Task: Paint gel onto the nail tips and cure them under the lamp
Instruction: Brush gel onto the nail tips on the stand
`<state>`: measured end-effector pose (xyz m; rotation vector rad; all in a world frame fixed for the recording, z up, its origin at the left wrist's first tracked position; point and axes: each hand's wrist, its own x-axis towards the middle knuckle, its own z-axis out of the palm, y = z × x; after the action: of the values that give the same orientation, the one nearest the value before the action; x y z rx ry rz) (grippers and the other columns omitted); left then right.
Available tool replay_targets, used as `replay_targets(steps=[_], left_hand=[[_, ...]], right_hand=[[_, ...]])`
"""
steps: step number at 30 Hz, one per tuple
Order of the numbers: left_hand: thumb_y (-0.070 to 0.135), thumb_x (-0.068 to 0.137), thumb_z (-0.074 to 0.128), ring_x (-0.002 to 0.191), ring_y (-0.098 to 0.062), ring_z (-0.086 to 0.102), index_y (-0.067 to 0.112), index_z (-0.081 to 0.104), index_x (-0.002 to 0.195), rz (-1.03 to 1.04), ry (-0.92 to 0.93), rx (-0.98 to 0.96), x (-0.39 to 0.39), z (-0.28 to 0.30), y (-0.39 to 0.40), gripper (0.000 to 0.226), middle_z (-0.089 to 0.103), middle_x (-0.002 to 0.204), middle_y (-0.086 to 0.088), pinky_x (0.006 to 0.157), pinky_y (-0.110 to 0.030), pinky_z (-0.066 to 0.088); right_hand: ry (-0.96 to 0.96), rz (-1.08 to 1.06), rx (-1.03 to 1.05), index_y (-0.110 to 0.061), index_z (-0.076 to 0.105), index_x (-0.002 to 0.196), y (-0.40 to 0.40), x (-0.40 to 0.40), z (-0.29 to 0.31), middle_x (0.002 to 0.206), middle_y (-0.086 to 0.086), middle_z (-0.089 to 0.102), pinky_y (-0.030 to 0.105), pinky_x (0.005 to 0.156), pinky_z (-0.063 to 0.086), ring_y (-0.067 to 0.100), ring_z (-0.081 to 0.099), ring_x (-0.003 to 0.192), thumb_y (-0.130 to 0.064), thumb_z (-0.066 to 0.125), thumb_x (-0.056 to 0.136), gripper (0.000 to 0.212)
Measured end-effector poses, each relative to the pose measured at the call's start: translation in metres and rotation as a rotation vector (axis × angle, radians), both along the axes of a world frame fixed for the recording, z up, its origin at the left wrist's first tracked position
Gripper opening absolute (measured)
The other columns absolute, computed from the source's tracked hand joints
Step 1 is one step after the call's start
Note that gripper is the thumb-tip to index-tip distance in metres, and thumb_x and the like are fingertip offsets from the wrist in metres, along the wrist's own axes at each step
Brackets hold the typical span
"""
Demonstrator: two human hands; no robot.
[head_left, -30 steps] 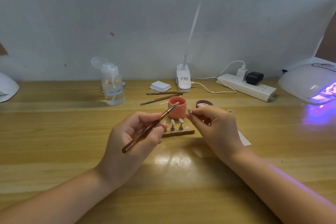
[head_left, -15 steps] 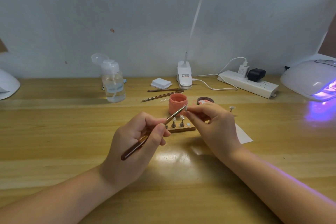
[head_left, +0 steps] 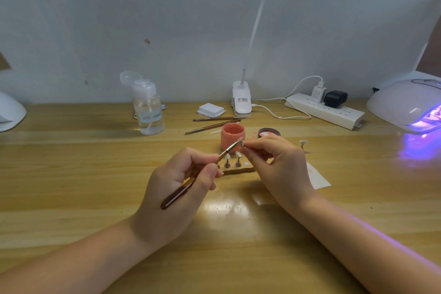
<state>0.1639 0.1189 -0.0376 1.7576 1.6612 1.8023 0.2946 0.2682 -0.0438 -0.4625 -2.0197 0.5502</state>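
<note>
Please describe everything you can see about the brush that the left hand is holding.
The brush is slim, with a glossy dark-brown handle that looks like plastic or lacquered wood, a silvery metal ferrule and a small tip. The left hand pinches it near the ferrule, and the rounded handle end sticks out below the hand. It lies tilted, tip up and to the right, above the table. The tip meets the nail tip pinched by the right hand, in front of the pink jar.

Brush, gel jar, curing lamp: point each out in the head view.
brush [head_left: 181, 192]: head view, on the dark handle below the left hand's grip.
gel jar [head_left: 232, 135]: head view, on the pink front wall.
curing lamp [head_left: 405, 100]: head view, on the white dome top.
</note>
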Motion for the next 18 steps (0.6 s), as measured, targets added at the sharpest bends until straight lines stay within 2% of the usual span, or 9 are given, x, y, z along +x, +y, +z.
replay_targets(steps=[4, 7, 10, 12, 15, 18], left_hand=[[0.030, 0.084, 0.056, 0.062, -0.014, 0.067, 0.015, 0.066, 0.087, -0.014, 0.002, -0.022, -0.001, -0.001, -0.002, 0.019, 0.070, 0.074, 0.001, 0.058, -0.024, 0.054], [0.029, 0.083, 0.059, 0.063, -0.015, 0.067, 0.013, 0.067, 0.088, 0.005, -0.049, 0.002, -0.003, 0.006, -0.001, 0.019, 0.070, 0.075, -0.002, 0.059, -0.024, 0.055], [0.013, 0.083, 0.068, 0.066, -0.014, 0.068, 0.018, 0.070, 0.088, 0.053, -0.166, 0.014, -0.011, 0.021, 0.009, 0.007, 0.072, 0.076, -0.003, 0.061, -0.021, 0.055], [0.001, 0.085, 0.066, 0.063, -0.010, 0.066, 0.020, 0.071, 0.084, 0.113, -0.188, -0.019, -0.020, 0.033, 0.018, 0.020, 0.071, 0.073, 0.000, 0.060, -0.018, 0.053], [0.000, 0.088, 0.060, 0.055, -0.005, 0.060, 0.017, 0.069, 0.080, 0.180, -0.156, -0.086, -0.030, 0.053, 0.035, 0.021, 0.066, 0.061, 0.006, 0.053, -0.015, 0.048], [0.005, 0.088, 0.056, 0.049, 0.002, 0.056, 0.018, 0.065, 0.081, 0.253, -0.028, -0.198, -0.035, 0.072, 0.057, 0.017, 0.063, 0.056, 0.008, 0.048, -0.012, 0.045]], right_hand=[[0.022, -0.047, -0.013, -0.008, 0.076, 0.093, 0.002, 0.000, 0.000, 0.080, 0.004, 0.070, 0.028, 0.068, 0.050, 0.018, 0.063, 0.074, -0.005, 0.074, 0.081, 0.012], [0.026, -0.063, -0.018, -0.009, 0.076, 0.092, 0.004, 0.001, 0.000, 0.079, 0.003, 0.070, 0.031, 0.068, 0.050, 0.020, 0.063, 0.074, -0.005, 0.074, 0.081, 0.012], [0.008, -0.078, -0.043, -0.010, 0.076, 0.092, 0.006, 0.000, -0.002, 0.079, 0.004, 0.071, 0.032, 0.069, 0.050, 0.018, 0.064, 0.074, -0.005, 0.074, 0.081, 0.012], [0.002, -0.079, -0.101, -0.013, 0.076, 0.091, 0.007, 0.000, -0.003, 0.080, 0.003, 0.071, 0.034, 0.069, 0.051, 0.016, 0.063, 0.074, -0.006, 0.073, 0.082, 0.012], [0.001, -0.072, -0.164, -0.018, 0.075, 0.091, 0.008, -0.001, -0.004, 0.080, -0.002, 0.070, 0.033, 0.069, 0.053, 0.011, 0.063, 0.074, -0.008, 0.072, 0.082, 0.014], [0.004, -0.061, -0.169, -0.020, 0.075, 0.090, 0.009, -0.002, -0.005, 0.077, -0.006, 0.070, 0.027, 0.067, 0.052, 0.008, 0.061, 0.072, -0.010, 0.074, 0.081, 0.014]])
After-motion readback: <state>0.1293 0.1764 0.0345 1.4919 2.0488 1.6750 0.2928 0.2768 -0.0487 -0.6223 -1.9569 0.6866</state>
